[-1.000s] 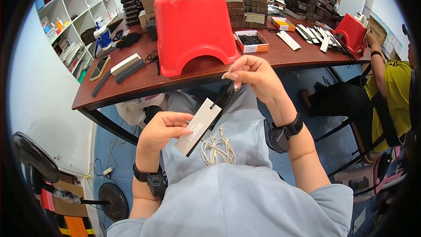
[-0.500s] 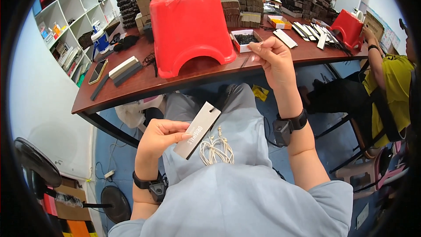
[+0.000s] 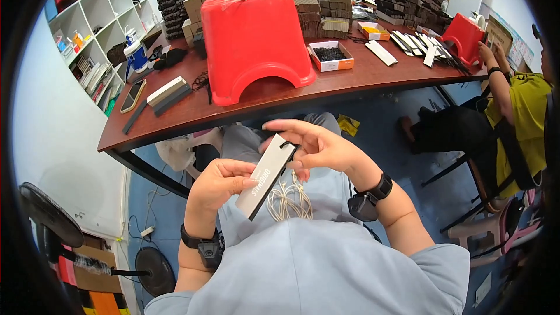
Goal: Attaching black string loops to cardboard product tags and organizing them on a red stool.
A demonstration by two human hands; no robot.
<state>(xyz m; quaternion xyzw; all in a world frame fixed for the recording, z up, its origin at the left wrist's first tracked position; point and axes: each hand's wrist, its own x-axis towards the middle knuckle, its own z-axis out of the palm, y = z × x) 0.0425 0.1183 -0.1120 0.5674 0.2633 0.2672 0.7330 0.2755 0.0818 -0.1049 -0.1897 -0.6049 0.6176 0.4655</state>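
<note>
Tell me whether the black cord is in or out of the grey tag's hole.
In: a loop of the black cord shows at the upper end of the grey tag, held by the left hand.

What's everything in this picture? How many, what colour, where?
hang tag: one, grey and black, left hand
cord loop: one, black, tag's hole
plastic stools: two, red, on table
table: one, reddish-brown, in front
open boxes: two, white and orange, on table
phone: one, gold-edged, table's left
jug: one, blue and white, table's left
card stacks: many, grey and dark, table's back
shelf: one, white, far left
fan: one, black, lower left
other people: several, mixed clothes, back and right
left hand: one, bare, holding tag
right hand: one, bare, by tag
</note>
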